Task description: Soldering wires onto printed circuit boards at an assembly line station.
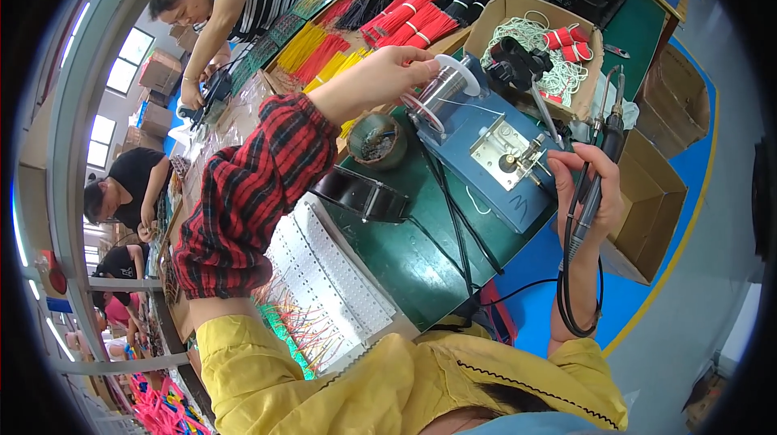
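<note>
My left hand (384,79), its arm in a red-and-black plaid sleeve cover, is closed on the rim of a solder wire spool (447,93). The spool sits between white discs on a blue solder feeder (486,152). A thin wire runs from it toward the metal feed mechanism (506,156). My right hand (603,184) grips a soldering iron (589,200) with a black handle, its cable looping below the wrist. The thumb and a fingertip are close to the mechanism; whether they touch it I cannot tell.
A round pot (376,141) and a black fan (364,195) stand left of the feeder. Behind are bundled wires (413,18) and a cardboard box (486,18) of pale cords. A perforated white board (328,273) lies nearer. Co-workers (235,2) sit at left.
</note>
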Demonstrator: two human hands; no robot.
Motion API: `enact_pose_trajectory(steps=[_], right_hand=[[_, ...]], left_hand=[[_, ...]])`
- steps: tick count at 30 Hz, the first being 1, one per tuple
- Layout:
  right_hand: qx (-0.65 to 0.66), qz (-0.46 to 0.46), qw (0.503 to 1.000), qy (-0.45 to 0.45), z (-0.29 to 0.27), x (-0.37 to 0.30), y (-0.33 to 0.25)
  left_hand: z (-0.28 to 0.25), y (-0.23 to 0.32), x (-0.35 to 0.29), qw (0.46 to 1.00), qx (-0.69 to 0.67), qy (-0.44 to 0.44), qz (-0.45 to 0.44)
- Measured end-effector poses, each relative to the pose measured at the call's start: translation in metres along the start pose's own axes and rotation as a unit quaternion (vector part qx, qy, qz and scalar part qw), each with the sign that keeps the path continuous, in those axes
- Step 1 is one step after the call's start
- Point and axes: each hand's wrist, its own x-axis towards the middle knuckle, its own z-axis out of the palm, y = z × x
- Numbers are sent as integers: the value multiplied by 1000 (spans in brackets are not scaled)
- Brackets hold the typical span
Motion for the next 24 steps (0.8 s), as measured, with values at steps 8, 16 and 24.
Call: enact_pose_trajectory(steps=[8,16,24], right_hand=[[-39,-110,991,-69,28,36,-21],[-136,-189,955,-184,50,52,-16],[-85,-216,960,-153,57,54,-14]], left_hand=[[1,-13,8,992,-85,-56,-73],[5,-9,9,961,-223,-124,-108],[7,-4,5,992,-101,-63,-49]])
